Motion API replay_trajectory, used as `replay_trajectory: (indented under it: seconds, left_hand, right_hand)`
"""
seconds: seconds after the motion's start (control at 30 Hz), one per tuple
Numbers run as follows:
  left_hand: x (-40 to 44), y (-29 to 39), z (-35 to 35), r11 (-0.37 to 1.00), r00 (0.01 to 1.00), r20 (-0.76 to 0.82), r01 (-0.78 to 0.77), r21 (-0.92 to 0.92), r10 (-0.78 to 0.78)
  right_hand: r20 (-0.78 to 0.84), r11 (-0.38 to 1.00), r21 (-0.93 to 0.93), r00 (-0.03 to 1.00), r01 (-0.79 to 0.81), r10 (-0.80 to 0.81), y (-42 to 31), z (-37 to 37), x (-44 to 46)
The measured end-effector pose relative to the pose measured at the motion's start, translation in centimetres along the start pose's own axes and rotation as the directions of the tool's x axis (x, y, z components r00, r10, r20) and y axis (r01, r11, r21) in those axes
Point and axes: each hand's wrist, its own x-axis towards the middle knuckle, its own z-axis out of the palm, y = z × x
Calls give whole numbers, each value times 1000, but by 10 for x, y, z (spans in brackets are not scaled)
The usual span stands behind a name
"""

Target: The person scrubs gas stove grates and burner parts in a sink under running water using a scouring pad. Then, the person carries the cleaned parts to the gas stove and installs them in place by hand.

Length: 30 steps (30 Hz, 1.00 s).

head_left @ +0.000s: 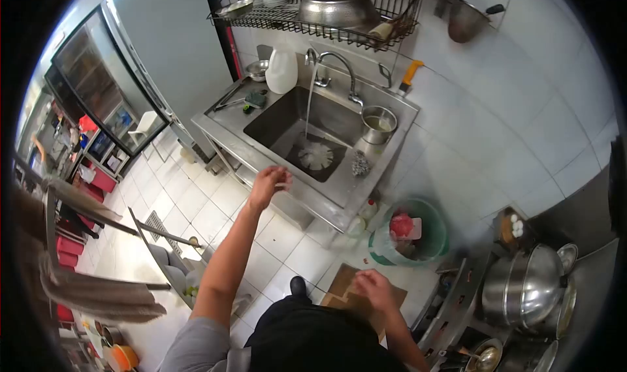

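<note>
My left hand (269, 185) is held out in front of the sink's front edge, its fingers loosely bent and somewhat apart with nothing seen in them. Lower and to the right, my right hand (375, 288) hangs over brown cardboard (341, 283) on the floor, also loosely bent and holding nothing I can see. Water runs from the curved faucet (341, 60) into the steel sink (277, 119). Around the basin are a metal pot (379, 125), a steel wool scrubber (360, 164), a white plastic jug (282, 70) and a dark green scouring pad (255, 99).
A green bin (428, 241) with a red item inside stands right of the sink. The stove side at right bears a large steel pot (522, 287). A wire rack (274, 21) hangs above the sink. Cloths (98, 294) hang on rails at left.
</note>
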Motion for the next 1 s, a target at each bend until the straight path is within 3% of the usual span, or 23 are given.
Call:
replay_trajectory:
  seconds: [0.17,0.23,0.27,0.4,0.47,0.5,0.57,0.63,0.7,0.77,0.83,0.87,0.9,0.93,1.0]
  left_hand:
    - [107,53,5,1000,992,122,-9,-21,11]
    - [153,57,9,999,991,134,1,-49,6]
    - [175,59,12,998,990,140,11,-56,-4]
    - [272,50,21,1000,994,105,16,15,-17]
    - [316,37,23,1000,996,93,11,15,-12]
    - [335,39,30,1000,999,46,6,17,-7]
    - [365,37,38,999,999,11,42,15,-42]
    - [390,37,49,998,998,36,57,-5,-56]
    - [405,40,59,998,991,130,40,-51,-33]
    - [406,60,65,999,970,241,30,-13,-26]
    - [407,69,63,998,961,269,45,50,-57]
    - [409,65,60,957,960,265,-157,243,90]
    - [419,55,55,836,926,296,-346,426,233]
    - [444,13,43,512,769,495,-639,574,404]
    - [412,-13,8,594,838,448,-539,597,311]
  right_hand:
    - [-70,993,-55,992,101,-105,-30,40,52]
    - [-124,964,-135,962,228,-245,-35,25,79]
    - [-113,910,-304,938,281,-327,-41,10,98]
    - [-166,819,-493,892,295,-421,-99,2,170]
    - [-181,646,-734,857,208,-483,-119,1,219]
    - [-170,642,-739,866,204,-471,-128,2,246]
    - [-52,252,-957,776,141,-629,-131,10,288]
    - [-55,292,-948,836,128,-546,-121,9,324]
    - [-21,181,-980,870,79,-493,-104,4,344]
    - [-9,162,-983,861,86,-509,-128,23,347]
    - [42,373,-911,939,177,-342,-151,38,368]
    - [44,371,-913,946,169,-322,-155,46,387]
    - [-20,457,-881,954,124,-298,-157,57,414]
    - [-93,542,-838,960,69,-266,-156,68,441]
    - [-261,494,-856,952,-152,-160,-134,71,509]
